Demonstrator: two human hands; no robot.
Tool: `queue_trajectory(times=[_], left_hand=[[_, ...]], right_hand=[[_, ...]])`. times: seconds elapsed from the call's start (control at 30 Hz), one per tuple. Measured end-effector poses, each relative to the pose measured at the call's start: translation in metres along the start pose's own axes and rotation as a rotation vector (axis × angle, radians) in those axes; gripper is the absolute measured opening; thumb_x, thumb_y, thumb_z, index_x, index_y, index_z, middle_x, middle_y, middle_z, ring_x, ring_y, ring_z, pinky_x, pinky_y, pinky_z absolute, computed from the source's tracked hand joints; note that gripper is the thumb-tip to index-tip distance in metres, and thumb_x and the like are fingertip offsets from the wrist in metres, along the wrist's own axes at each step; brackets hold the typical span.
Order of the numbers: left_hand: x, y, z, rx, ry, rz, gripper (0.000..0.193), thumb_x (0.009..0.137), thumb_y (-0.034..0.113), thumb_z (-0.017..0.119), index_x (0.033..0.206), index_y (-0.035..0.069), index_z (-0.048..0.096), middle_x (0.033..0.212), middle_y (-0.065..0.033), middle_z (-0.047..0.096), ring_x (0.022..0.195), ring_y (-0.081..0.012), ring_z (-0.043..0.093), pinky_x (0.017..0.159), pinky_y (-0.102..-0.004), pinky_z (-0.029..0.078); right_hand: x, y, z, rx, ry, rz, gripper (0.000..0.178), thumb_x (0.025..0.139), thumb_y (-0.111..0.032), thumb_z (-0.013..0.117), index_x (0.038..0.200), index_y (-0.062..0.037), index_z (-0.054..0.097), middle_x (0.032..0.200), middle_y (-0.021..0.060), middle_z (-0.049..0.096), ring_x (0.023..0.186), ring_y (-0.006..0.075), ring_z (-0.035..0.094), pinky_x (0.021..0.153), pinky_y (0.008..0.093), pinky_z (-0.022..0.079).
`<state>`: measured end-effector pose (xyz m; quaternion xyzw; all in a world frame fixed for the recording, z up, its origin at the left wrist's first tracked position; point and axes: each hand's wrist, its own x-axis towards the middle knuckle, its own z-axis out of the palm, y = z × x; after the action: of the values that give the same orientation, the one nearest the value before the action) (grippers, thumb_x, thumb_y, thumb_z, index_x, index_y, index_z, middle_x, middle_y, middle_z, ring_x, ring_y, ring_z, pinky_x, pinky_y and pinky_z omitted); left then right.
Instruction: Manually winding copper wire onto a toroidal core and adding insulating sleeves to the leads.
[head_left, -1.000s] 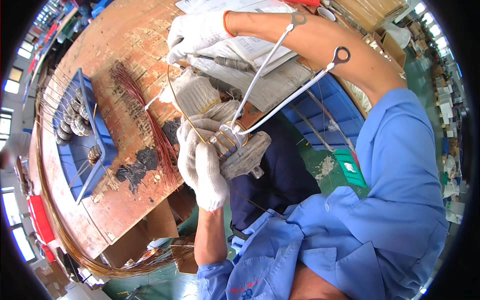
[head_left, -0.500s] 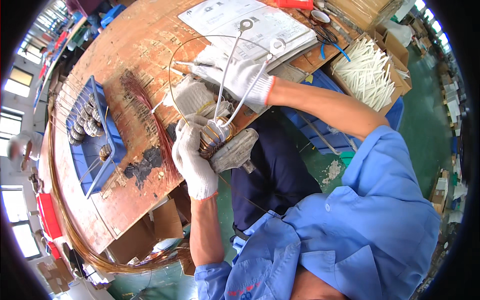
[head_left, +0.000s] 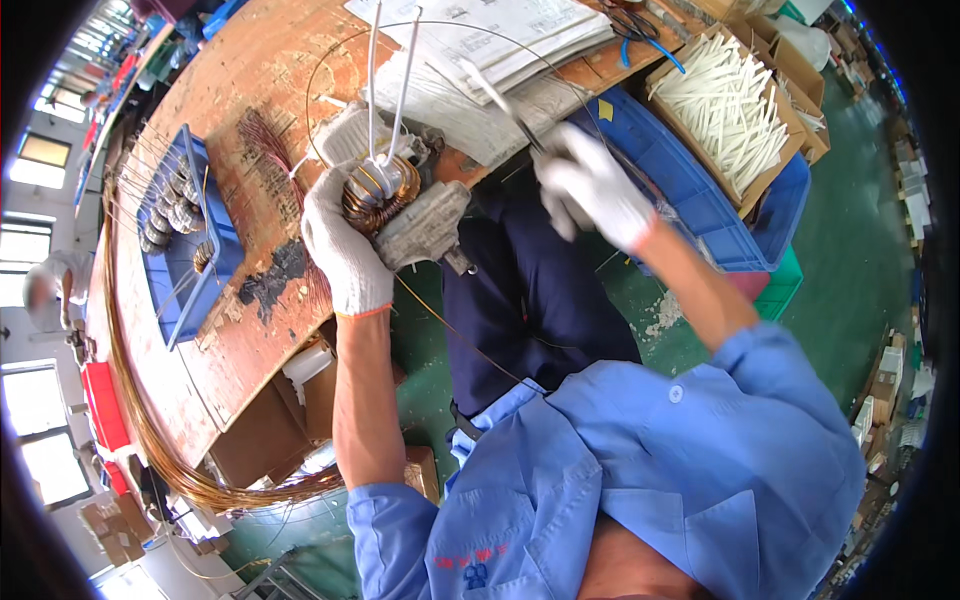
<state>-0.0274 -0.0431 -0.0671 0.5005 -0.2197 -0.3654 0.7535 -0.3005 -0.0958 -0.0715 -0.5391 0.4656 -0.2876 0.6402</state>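
Note:
My left hand (head_left: 345, 245), in a white glove, is closed around the near-left side of a copper-wound ring coil (head_left: 365, 205). Two white sleeved leads (head_left: 403, 95) stand up from the coil, and a thin copper wire arcs high around them. The coil rests against a worn grey block (head_left: 425, 230) at the table edge, above my lap. Off to the right, my gloved right hand (head_left: 595, 190) is blurred by motion. It grips a slim stick-like tool (head_left: 497, 97), pale at the far end and dark near the fingers; its exact kind is unclear.
A blue tray (head_left: 225, 262) with several wound coils lies left, beside a reddish wire bundle (head_left: 265, 145). Long copper wires (head_left: 135, 390) curve past the table's left edge. Papers (head_left: 480, 40), blue-handled pliers (head_left: 640, 45), a box of white sticks (head_left: 725, 110) and a blue crate (head_left: 740, 250) lie right.
My right hand has pulled away from beyond the coil, back and to the right, with the slim tool. The coil and my left hand appear farther up and left as the view shifts.

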Motion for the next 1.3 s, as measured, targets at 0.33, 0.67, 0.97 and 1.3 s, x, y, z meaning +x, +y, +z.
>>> queue_trajectory(times=[0.33,0.67,0.97,1.3], left_hand=[[-0.001,0.006,0.002,0.293,-0.111,0.447,0.047,0.103,0.014,0.054,0.147,-0.004,0.056,0.127,-0.0148,0.069,0.12,-0.0198,0.062,0.11,-0.0349,0.044],[-0.009,0.001,-0.02,0.465,-0.395,0.515,0.08,0.089,0.029,0.082,0.155,-0.002,0.049,0.144,-0.0148,0.058,0.129,-0.0243,0.058,0.114,-0.0395,0.046],[-0.003,0.003,-0.011,0.398,-0.35,0.533,0.07,0.091,0.026,0.082,0.147,-0.003,0.051,0.155,-0.0172,0.046,0.137,-0.0275,0.052,0.116,-0.0432,0.044],[-0.004,0.0,-0.01,0.388,-0.336,0.439,0.082,0.09,0.019,0.078,0.159,-0.002,0.038,0.145,-0.0172,0.057,0.13,-0.0252,0.058,0.112,-0.0412,0.047]], right_hand=[[-0.139,0.065,0.042,0.189,-0.226,-0.068,0.02,0.104,-0.006,0.061,0.122,-0.0004,0.063,0.085,-0.0008,0.064,0.061,0.0015,0.052,0.055,0.0224,0.043],[-0.111,0.041,0.058,0.171,-0.305,-0.029,0.02,0.104,-0.008,0.061,0.123,-0.0006,0.061,0.087,0.0024,0.066,0.059,0.0039,0.057,0.05,0.0235,0.049],[-0.079,0.01,0.12,0.529,-0.271,0.051,0.019,0.106,-0.006,0.062,0.124,-0.0001,0.057,0.086,0.0039,0.064,0.059,0.0072,0.061,0.046,0.0248,0.047],[-0.047,-0.015,0.096,-0.334,-0.162,-0.288,0.02,0.101,-0.019,0.071,0.115,-0.0059,0.063,0.08,0.0088,0.07,0.066,0.0253,0.071,0.055,0.0389,0.053]])
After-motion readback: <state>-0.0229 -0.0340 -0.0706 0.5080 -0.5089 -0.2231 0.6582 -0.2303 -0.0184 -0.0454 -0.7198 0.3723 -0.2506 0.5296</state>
